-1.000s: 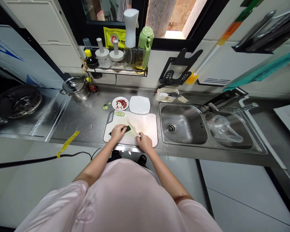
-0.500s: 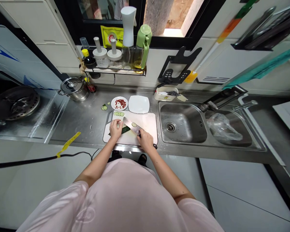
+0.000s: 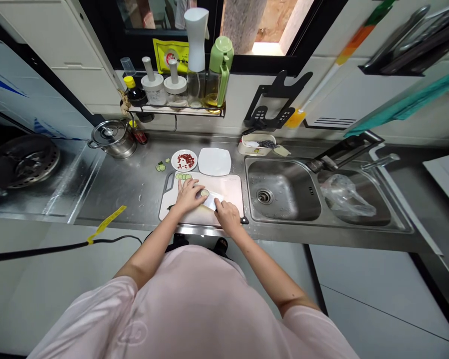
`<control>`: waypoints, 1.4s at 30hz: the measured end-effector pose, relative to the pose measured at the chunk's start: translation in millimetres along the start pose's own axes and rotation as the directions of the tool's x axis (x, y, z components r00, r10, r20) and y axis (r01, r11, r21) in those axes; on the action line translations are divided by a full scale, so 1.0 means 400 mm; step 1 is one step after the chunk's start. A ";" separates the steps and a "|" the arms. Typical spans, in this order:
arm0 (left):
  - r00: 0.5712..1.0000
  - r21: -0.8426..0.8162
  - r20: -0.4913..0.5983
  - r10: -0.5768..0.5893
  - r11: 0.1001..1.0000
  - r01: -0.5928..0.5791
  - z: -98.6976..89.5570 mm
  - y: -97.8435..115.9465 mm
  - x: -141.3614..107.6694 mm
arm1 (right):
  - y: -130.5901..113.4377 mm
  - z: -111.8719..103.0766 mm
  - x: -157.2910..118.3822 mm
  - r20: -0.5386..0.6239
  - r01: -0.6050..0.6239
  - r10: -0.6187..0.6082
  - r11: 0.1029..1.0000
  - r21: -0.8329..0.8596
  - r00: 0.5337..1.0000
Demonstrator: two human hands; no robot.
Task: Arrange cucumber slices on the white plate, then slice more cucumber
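Head view, right hand (image 3: 228,217) gripping one knife (image 3: 213,201), left hand (image 3: 188,196) spread at one cucumber slice (image 3: 205,193)

The counter (image 3: 134,199) is shiny, smooth metal — the pot (image 3: 114,139) too — and the cutting board (image 3: 224,197) looks like plastic.

The knife (image 3: 214,200) I grip has a broad, shiny blade turned flat side up and a black handle end near the board's front right. One round, pale green cucumber slice (image 3: 205,193) lies on its blade. My dark green cucumber (image 3: 169,207) is mostly hidden, its end showing. Overlapping slices (image 3: 183,176) line the board's upper left.
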State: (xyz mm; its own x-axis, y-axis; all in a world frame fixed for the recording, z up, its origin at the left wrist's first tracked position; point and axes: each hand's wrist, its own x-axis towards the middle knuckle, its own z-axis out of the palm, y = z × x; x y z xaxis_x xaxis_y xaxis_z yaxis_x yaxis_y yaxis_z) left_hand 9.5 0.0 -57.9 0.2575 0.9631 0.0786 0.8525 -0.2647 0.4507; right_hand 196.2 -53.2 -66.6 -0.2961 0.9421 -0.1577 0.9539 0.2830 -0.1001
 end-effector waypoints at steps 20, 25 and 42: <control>0.976 -0.183 -0.065 -0.206 0.964 0.191 0.040 -0.046 0.061 | 0.043 0.018 -0.004 0.018 0.013 -0.013 1.000 0.004 1.000; 0.836 -0.305 -0.112 -0.537 0.820 0.485 0.066 -0.132 0.071 | 0.077 0.036 -0.028 0.025 -0.120 0.119 0.992 0.031 0.993; 0.829 -0.238 -0.124 -0.546 0.827 0.509 0.138 -0.203 0.160 | 0.081 0.082 -0.042 -0.008 -0.297 0.309 0.921 0.252 0.951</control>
State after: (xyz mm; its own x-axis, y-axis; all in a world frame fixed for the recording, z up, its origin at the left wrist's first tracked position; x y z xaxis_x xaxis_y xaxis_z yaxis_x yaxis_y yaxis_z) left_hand -18.2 80.3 -138.5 -0.3082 0.9487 -0.0705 0.7282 0.2829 0.6243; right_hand 230.6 -65.6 -99.3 0.0135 0.9849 -0.1727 0.9539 -0.0645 -0.2932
